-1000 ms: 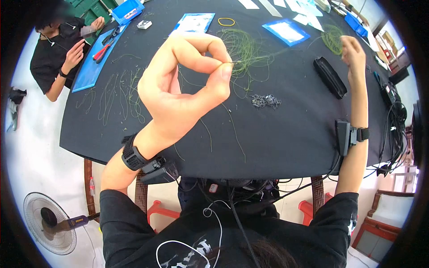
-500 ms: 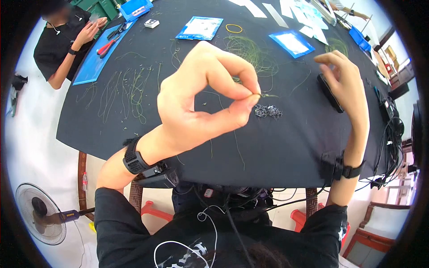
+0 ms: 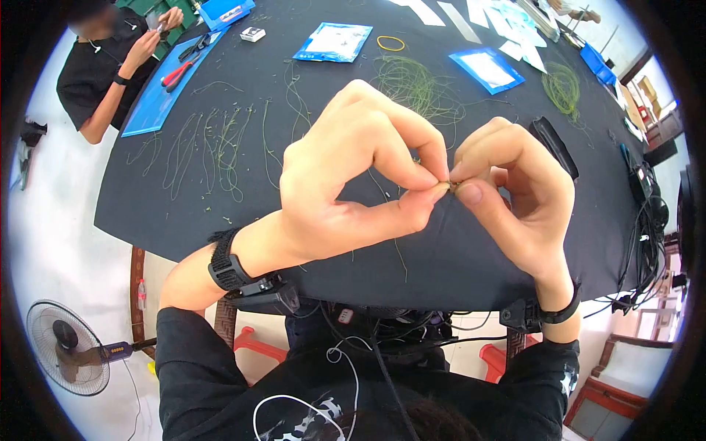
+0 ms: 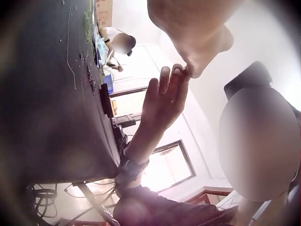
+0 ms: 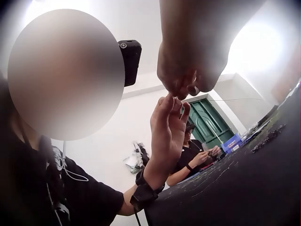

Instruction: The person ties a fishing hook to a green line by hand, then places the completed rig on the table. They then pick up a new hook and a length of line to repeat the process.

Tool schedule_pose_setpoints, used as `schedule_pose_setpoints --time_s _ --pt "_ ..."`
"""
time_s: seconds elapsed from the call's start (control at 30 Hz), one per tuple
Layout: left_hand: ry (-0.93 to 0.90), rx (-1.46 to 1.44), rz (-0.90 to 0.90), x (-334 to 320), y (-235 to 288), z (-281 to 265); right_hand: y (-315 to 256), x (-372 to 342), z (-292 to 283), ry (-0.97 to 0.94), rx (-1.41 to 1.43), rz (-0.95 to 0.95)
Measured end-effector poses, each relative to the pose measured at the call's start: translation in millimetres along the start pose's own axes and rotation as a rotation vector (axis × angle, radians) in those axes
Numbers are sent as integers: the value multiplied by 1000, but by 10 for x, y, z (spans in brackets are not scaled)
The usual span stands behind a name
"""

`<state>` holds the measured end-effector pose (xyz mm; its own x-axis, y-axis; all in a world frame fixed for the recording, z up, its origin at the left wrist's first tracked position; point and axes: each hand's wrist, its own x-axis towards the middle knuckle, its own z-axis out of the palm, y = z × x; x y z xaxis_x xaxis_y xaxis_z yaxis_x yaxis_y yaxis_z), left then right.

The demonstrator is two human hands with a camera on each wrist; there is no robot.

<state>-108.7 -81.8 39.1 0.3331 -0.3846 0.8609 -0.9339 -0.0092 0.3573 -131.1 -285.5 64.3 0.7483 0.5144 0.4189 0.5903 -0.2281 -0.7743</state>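
In the head view the left hand (image 3: 353,176) pinches the end of a thin green thread between thumb and forefinger, above the black table. Against its fingertips, the right hand (image 3: 522,184) has thumb and forefinger together on the same small spot; the thread is mostly hidden there. Behind the hands lies a tangled heap of green thread (image 3: 415,84). Both wrist views show the two hands meeting at the fingertips, the left hand (image 5: 167,132) below and the right hand (image 4: 164,101) reaching up; what lies between them is too small to tell.
Loose green threads (image 3: 220,151) spread over the table's left part. Blue-edged packets (image 3: 334,42), a yellow rubber band (image 3: 390,43) and a black case (image 3: 553,147) lie farther back. Another person (image 3: 103,66) sits at the left with red-handled pliers (image 3: 176,76) nearby.
The right hand has come in from the right to the left hand's fingertips, its thumb and forefinger now closed together. The left hand has moved right and nearer the body.
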Motion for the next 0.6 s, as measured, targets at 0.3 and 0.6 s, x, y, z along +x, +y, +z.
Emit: schedule_pose_setpoints --time_s 0.3,0.6 --pt "4 -94 -145 -51 52 80 145 -8 110 205 -334 -482" --pt "30 -133 -170 -53 55 68 156 -35 163 180 -111 -315"
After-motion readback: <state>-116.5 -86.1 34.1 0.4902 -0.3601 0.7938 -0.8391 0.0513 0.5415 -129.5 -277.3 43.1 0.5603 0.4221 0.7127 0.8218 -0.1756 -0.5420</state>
